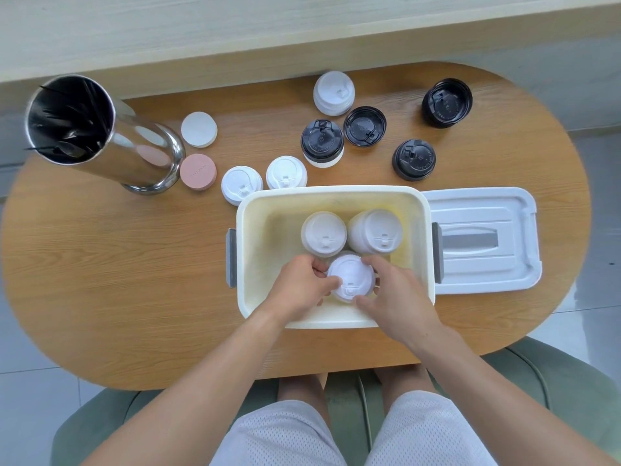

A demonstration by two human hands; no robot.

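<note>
A cream plastic box point(255, 210) stands open on the wooden table point(117, 280). Inside it are three white lidded cups. Two stand at the back, the left back cup point(323, 233) and the right back cup point(375, 230). The front cup point(351, 275) is held from both sides: my left hand point(299, 287) grips its left edge with curled fingers and thumb, and my right hand point(393, 294) grips its right edge the same way. Both hands reach over the box's near rim.
The box's white lid point(484, 240) lies to its right. Behind the box stand white lidded cups point(242, 185) point(286, 173) point(333, 92), black lidded cups point(322, 142) point(414, 159) point(447, 102) and a loose black lid point(364, 126). A steel canister point(100, 129), a white coaster point(199, 129) and a pink coaster point(198, 171) sit at left.
</note>
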